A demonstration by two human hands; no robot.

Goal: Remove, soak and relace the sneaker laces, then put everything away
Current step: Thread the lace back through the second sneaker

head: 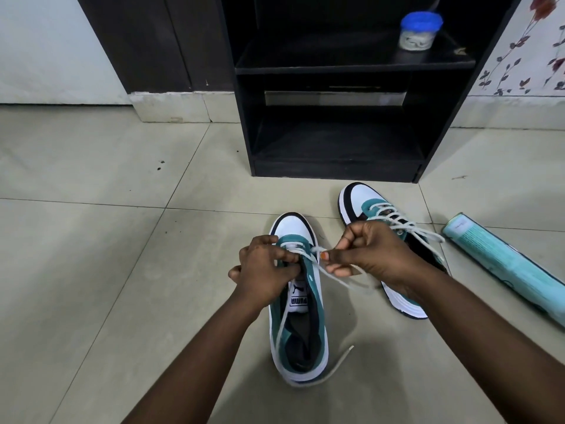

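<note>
1. Two sneakers sit on the tiled floor (107, 270) before me, toes towards the black shelf unit (336, 148); I judge they stand there so both are within reach while the shelves stay free for putting away
2. The near sneaker (298, 332) lies between my forearms, heel towards me, only its lowest eyelets threaded, which I take as relacing just begun
3. My left hand (263, 270) curls over the tongue area, fingers pinching the lace (336, 278) at the eyelets, I think to steady the shoe and feed the lace through
4. My right hand (367, 255) is closed on the other run of the same lace, thumb and forefinger pinching it and drawing it taut to the right; the free end trails on the floor past the heel
5. The far sneaker (360, 206), just behind my right hand, looks fully laced, so I reckon that one is done
6. One clear tub with a blue lid (420, 32) stands on the upper shelf, lid on; something pale lies inside, but I cannot tell what
7. A pale blue roll (504, 264) lies on the floor to the right, well apart from the shelves
</note>
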